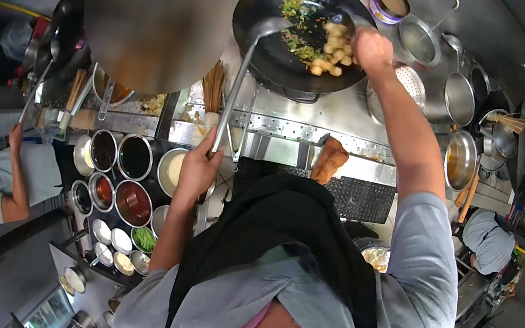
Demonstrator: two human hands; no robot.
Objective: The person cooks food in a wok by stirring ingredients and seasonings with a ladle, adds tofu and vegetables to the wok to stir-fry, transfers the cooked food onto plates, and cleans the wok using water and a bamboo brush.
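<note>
In my left hand (199, 168) is the long handle of a metal ladle (244, 69), fingers wrapped round it. The ladle's bowl sits inside a large black wok (253, 57), over its left part. Chopped green and orange vegetables (295, 7) lie in the wok's middle. Pale golden chunks of food (337, 44) are at its right side, some blurred. My right hand (373, 48) is closed above the wok's right rim, beside the chunks. Whatever it grips is hidden.
Left of me stand several pots of sauces (133, 203) and small white bowls (120, 241). A perforated strainer (408, 84) and metal pots (459, 99) are right of the wok. A brown cloth (331, 161) lies at the stove edge. One co-worker (14, 180) stands left, another (488, 241) right.
</note>
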